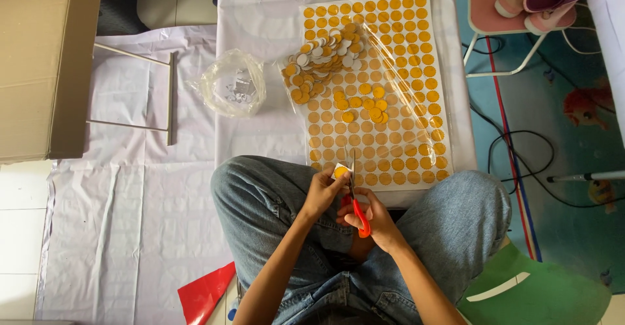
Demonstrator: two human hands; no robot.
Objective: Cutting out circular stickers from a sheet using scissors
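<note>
My left hand (322, 191) pinches a small white piece with a yellow round sticker (340, 171) over my knees. My right hand (371, 217) grips red-handled scissors (357, 211) whose blades point up at that piece. Just beyond lies a white sheet (390, 84) covered with rows of yellow round stickers. A clear plastic bag (325, 61) of cut yellow and white discs rests on the sheet's upper left, and several loose yellow discs (364, 104) lie in the middle.
A crumpled clear bag (233, 84) with white scraps lies left of the sheet. A cardboard box (42, 65) stands at far left. Red paper (205, 296) and a green folder (540, 292) flank my legs. Cables (521, 162) and a stool with shoes (521, 6) are at right.
</note>
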